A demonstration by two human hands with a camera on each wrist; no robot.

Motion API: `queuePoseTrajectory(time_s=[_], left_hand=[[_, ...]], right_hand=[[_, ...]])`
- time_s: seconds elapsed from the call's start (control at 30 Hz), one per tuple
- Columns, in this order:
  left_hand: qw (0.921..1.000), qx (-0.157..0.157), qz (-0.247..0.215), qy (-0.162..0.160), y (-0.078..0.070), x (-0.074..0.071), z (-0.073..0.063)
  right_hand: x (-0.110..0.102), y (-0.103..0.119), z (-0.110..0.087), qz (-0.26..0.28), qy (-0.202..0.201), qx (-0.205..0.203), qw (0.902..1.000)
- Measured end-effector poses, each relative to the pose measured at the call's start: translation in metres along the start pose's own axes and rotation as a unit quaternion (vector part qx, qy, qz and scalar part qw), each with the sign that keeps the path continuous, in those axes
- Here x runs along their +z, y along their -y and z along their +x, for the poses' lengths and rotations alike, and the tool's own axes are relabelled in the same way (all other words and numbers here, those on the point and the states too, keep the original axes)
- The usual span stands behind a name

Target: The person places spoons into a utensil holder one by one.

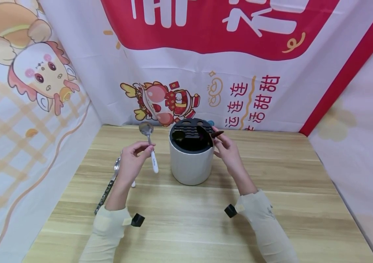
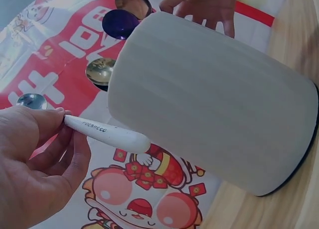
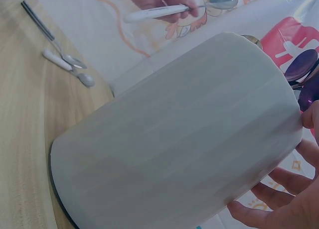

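My left hand [image 1: 134, 159] pinches a spoon [image 1: 154, 162] with a white handle and a shiny metal bowl. The spoon is held bowl up, handle tilted down, left of a utensil holder [image 1: 191, 168] and apart from it. That holder is a white cylinder with a dark slotted top, standing upright on the table. My right hand [image 1: 228, 150] grips its right side near the rim, thumb and fingers spread round the wall. Out of its top stick a gold spoon [image 2: 101, 71] and a purple spoon [image 2: 119, 24], with another dark-toned spoon beside them.
A dark-handled piece of cutlery [image 3: 37, 20] and a white-handled spoon [image 3: 57, 59] lie on the wooden table [image 1: 186, 226], left of the holder and partly behind my left arm in the head view. Printed cloth [image 1: 173, 65] hangs behind the table and along its sides.
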State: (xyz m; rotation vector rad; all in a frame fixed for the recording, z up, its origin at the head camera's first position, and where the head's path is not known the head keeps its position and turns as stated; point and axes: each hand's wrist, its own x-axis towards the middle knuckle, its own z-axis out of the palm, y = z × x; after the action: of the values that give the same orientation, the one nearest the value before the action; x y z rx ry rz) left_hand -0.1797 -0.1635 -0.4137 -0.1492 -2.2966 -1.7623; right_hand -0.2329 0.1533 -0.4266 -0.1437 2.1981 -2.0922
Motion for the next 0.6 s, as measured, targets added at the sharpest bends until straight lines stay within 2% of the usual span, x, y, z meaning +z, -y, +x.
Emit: queuePoseTrajectory(time_s=[0.13, 0.37, 0.6], left_hand=[[0.9998, 0.015, -0.015, -0.001, -0.011, 0.002, 0.002], [0.9997, 0.024, -0.009, -0.002, -0.034, 0.009, 0.007], [0.9979, 0.058, -0.029, 0.000, -0.051, 0.017, 0.012]], right_hand=[[0.000, 0.000, 0.000, 0.000, -0.001, 0.002, 1.0000], [0.000, 0.000, 0.000, -0.001, -0.001, -0.001, 1.0000], [0.000, 0.000, 0.000, 0.000, 0.000, -0.003, 1.0000]])
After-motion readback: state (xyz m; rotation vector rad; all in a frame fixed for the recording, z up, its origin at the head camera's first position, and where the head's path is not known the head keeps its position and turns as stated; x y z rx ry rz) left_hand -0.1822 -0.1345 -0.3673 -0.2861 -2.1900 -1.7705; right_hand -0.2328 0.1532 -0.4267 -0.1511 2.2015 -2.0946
